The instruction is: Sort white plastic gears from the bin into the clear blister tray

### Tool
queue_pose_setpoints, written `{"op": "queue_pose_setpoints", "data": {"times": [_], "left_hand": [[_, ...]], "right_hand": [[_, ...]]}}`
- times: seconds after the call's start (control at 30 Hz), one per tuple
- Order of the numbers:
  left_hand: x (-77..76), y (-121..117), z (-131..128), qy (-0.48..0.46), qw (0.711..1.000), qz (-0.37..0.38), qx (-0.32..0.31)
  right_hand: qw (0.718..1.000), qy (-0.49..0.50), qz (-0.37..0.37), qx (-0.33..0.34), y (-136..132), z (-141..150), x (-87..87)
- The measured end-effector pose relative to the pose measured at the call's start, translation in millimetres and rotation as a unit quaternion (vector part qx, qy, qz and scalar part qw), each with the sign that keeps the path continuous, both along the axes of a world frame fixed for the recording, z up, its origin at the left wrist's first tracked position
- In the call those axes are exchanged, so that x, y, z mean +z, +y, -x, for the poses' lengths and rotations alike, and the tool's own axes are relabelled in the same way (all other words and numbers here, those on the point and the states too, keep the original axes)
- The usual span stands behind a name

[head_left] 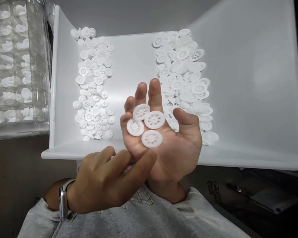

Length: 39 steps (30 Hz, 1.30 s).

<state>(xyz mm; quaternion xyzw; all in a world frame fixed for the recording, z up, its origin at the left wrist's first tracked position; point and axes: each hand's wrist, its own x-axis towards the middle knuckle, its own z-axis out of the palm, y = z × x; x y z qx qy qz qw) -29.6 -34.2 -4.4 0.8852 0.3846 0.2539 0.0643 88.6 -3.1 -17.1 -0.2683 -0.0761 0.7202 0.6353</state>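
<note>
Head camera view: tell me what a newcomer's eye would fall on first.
Most likely the four white spoked wheels on the open right hand, mid-picture, with the left hand reaching to the nearest one. Behind them, in the pale tray, the narrower left heap and broader right heap of white parts stand out next.

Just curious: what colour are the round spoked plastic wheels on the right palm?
The wheels are white, clearest in the head view.
</note>
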Motion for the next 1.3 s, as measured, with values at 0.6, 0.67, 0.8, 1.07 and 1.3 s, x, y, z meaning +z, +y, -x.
{"op": "queue_pose_setpoints", "data": {"times": [0.6,0.67,0.8,1.07,1.3], "left_hand": [[2.4,3,3,-0.012,1.000,0.000,0.027],[3.4,3,5,-0.011,0.999,0.004,0.039],[5.2,5,7,-0.007,0.998,0.004,0.056],[5.6,25,5,0.048,0.990,-0.005,0.129],[0.2,32,3,0.046,0.988,0.014,0.147]], "right_hand": [[1.000,0.005,-0.001,0.009,-2,0,-0.1],[1.000,0.015,0.001,0.011,-2,0,0.3],[1.000,-0.006,-0.015,0.016,0,0,-0.8],[0.999,-0.031,-0.022,0.037,0,0,-2.1],[0.998,-0.032,-0.021,0.043,0,-2,-2.0]]}}
